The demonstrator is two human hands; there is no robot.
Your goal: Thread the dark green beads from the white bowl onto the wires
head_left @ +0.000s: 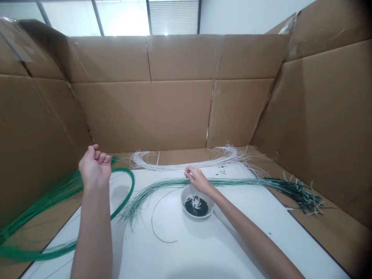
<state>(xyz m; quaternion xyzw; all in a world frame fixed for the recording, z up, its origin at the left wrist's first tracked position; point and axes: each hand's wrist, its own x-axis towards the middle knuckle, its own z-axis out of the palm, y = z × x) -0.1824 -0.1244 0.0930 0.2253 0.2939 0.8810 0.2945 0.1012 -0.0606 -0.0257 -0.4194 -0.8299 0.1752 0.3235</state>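
two grips are in view, one left grip (pixel 97 164) and one right grip (pixel 196 179). on one white worktop (pixel 221 252) are one bowl (pixel 198 217), one white strand bundle (pixel 168 168) and one dark-ended green bundle (pixel 238 182); one looped green bundle (pixel 40 205) makes three. one curved strand (pixel 152 219) lies singly. roughly ten loose beads (pixel 224 171) form one cluster; the bowl's dark beads (pixel 200 210) are too many to count.

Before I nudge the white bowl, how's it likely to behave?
The white bowl will probably slide rather than tip, as it looks wide and low. The small dark pieces seem to lie loose inside, so they may shift. They sit below the rim, so a gentle push seems unlikely to spill them.
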